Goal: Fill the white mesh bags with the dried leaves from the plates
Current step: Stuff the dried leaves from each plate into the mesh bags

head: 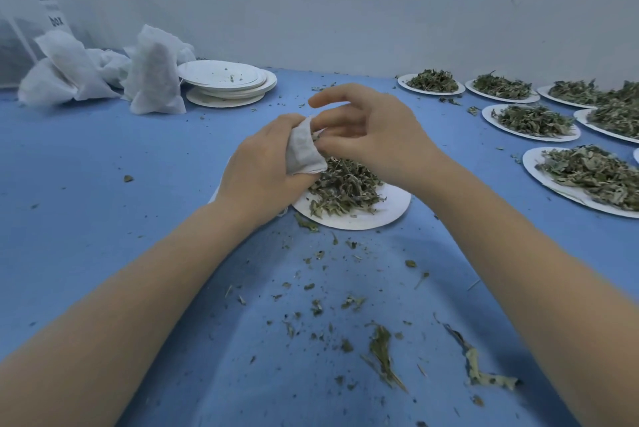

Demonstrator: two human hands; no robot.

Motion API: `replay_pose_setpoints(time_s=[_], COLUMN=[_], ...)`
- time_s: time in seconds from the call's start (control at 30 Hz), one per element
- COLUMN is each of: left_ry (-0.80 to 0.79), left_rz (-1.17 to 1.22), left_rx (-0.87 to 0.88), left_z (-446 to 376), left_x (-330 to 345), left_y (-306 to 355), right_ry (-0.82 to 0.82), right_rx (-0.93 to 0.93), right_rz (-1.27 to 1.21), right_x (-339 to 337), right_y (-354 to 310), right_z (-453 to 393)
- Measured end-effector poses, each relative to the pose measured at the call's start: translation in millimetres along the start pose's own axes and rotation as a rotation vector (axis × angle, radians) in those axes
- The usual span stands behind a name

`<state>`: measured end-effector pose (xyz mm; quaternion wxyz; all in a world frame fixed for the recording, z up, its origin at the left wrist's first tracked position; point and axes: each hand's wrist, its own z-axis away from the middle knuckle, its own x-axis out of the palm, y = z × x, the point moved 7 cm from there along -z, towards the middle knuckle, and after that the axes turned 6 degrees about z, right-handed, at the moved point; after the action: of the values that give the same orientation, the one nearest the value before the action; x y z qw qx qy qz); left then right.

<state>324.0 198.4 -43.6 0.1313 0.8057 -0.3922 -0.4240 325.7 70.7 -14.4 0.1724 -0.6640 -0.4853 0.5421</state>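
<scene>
My left hand (pixel 266 167) grips a small white mesh bag (pixel 304 153) just above a white plate (pixel 390 209) heaped with dried green leaves (pixel 345 188). My right hand (pixel 370 136) is at the bag's mouth, its thumb and lower fingers pinching leaves there while the index finger sticks out above. The bag's lower end touches the leaf pile. Filled white mesh bags (pixel 152 77) lie at the back left.
A stack of emptied white plates (pixel 224 81) stands behind the hands. Several plates heaped with leaves (pixel 532 120) cover the right side up to the wall. Loose leaf scraps (pixel 380 350) litter the blue table near me. A clear plastic bag (pixel 20 43) sits far left.
</scene>
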Motion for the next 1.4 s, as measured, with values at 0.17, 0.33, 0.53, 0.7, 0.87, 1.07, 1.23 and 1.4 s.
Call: replay_pose_setpoints(time_s=[0.17, 0.33, 0.53, 0.7, 0.87, 1.07, 1.23, 1.4], left_ry=[-0.037, -0.025, 0.010, 0.011, 0.038, 0.058, -0.017, -0.006], left_rz=[0.040, -0.035, -0.107, -0.054, -0.003, -0.015, -0.110, -0.090], left_rx=[-0.012, -0.043, -0.017, -0.031, -0.048, -0.036, 0.011, -0.093], left_z=[-0.2, -1.3, -2.2, -0.5, 0.5, -2.3, -1.5, -3.9], left_x=[2.7, 1.8, 0.6, 0.2, -1.4, -3.4, 2.3, -2.0], left_y=[0.8, -1.9, -0.3, 2.6, 2.8, 2.7, 6.1, -6.1], right_ry=[0.221, 0.163, 0.192, 0.265, 0.277, -0.075, -0.272, -0.092], right_rx=[0.021, 0.221, 0.067, 0.125, 0.140, 0.082, 0.108, 0.075], right_rz=[0.258, 0.015, -0.032, 0.111, 0.053, 0.220, 0.163, 0.395], right_x=[-0.5, -0.2, -5.6, -3.0, -3.0, 17.2, 16.3, -15.3], right_y=[5.1, 19.3, 4.5, 8.7, 8.5, 0.5, 4.1, 9.5], right_z=[-0.2, -0.3, -2.0, -0.6, 1.8, 1.8, 5.8, 1.9])
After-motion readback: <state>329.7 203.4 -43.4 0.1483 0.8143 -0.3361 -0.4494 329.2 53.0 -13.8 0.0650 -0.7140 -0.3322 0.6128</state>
